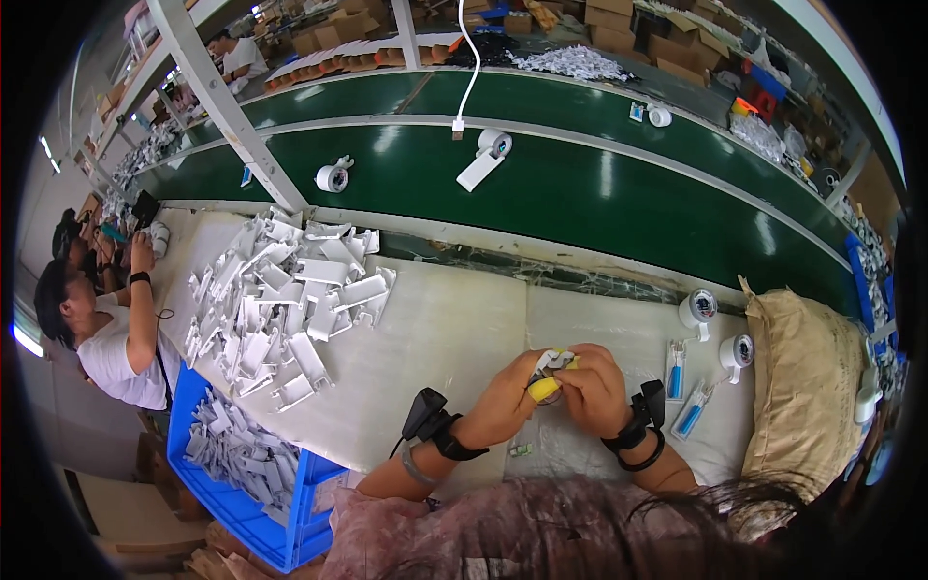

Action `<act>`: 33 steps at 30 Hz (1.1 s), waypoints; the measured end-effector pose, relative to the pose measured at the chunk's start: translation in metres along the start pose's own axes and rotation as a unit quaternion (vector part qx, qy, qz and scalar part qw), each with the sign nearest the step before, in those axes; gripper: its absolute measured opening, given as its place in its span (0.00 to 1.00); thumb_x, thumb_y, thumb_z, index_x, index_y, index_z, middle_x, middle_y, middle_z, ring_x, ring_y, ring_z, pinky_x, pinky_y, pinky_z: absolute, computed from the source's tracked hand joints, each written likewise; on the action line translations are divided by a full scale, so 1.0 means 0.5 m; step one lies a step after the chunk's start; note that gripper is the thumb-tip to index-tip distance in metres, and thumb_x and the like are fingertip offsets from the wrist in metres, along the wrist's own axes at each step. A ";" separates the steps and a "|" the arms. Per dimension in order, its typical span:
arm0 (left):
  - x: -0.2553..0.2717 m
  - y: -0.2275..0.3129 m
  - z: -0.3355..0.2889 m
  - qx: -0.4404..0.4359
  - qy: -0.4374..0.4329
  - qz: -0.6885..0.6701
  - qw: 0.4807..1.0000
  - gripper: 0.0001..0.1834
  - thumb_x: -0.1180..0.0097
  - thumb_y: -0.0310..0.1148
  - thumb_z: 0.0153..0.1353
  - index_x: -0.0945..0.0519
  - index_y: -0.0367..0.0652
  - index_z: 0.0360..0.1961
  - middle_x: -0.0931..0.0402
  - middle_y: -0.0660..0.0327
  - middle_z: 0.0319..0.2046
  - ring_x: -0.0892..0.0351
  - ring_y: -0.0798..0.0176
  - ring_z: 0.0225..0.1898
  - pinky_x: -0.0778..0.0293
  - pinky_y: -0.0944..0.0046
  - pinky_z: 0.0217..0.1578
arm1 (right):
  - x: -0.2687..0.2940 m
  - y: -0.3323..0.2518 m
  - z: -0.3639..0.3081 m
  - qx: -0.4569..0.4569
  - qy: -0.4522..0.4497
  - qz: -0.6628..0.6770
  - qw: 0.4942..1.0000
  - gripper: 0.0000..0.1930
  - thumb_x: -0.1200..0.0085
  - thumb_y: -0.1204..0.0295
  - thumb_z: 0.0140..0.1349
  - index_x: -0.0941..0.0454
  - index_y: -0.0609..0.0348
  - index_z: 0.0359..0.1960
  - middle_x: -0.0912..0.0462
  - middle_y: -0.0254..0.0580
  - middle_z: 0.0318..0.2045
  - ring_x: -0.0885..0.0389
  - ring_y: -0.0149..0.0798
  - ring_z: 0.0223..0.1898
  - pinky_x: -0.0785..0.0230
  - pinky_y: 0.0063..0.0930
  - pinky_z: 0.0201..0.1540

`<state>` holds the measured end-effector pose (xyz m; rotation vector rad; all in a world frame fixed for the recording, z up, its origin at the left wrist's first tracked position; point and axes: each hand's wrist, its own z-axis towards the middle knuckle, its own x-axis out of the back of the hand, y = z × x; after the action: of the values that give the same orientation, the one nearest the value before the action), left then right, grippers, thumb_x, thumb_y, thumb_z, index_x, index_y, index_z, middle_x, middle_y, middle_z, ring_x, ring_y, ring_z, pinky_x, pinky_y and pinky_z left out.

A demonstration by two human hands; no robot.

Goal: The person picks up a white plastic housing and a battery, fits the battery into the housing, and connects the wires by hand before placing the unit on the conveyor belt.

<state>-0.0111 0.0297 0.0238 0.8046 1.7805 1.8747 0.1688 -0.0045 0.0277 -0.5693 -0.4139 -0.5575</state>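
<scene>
- Working above the pale worktop (445,309) should let it catch anything that slips.
- Your left hand (505,398) and right hand (594,391) meet, wrists angled inward, fingers closed around the white piece (553,361) between them.
- Its yellow part (543,390) probably wants even fingertip pressure; brace the white side firmly.

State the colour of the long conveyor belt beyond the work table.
The conveyor belt is dark green; it shows best in the head view.
</scene>
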 end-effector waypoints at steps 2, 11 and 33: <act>0.001 0.005 0.001 0.073 -0.022 -0.049 0.996 0.21 0.52 0.26 0.65 0.35 0.39 0.59 0.29 0.48 0.48 0.23 0.49 0.42 0.27 0.58 0.44 | -0.002 0.005 -0.007 -0.006 0.003 -0.003 1.000 0.12 0.39 0.83 0.45 0.22 0.59 0.33 0.25 0.42 0.29 0.23 0.45 0.32 0.26 0.44 0.46; -0.010 -0.014 -0.004 -0.040 0.038 0.023 0.998 0.18 0.53 0.24 0.64 0.30 0.38 0.55 0.26 0.48 0.43 0.23 0.47 0.41 0.27 0.59 0.43 | 0.003 -0.012 0.000 -0.009 -0.011 -0.014 1.000 0.09 0.39 0.82 0.47 0.22 0.59 0.31 0.26 0.40 0.26 0.25 0.41 0.29 0.27 0.48 0.52; 0.019 -0.031 0.014 -0.027 0.102 -0.184 0.977 0.25 0.58 0.31 0.70 0.42 0.42 0.67 0.37 0.53 0.61 0.23 0.59 0.48 0.20 0.62 0.40 | 0.148 0.100 0.157 -0.176 0.052 -0.120 0.976 0.10 0.43 0.82 0.58 0.22 0.66 0.42 0.19 0.47 0.35 0.17 0.42 0.37 0.27 0.29 0.40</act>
<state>-0.0146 0.0423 0.0096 0.2421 1.8390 1.7940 0.2393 0.0502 0.1061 -0.8322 -0.2864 -0.8989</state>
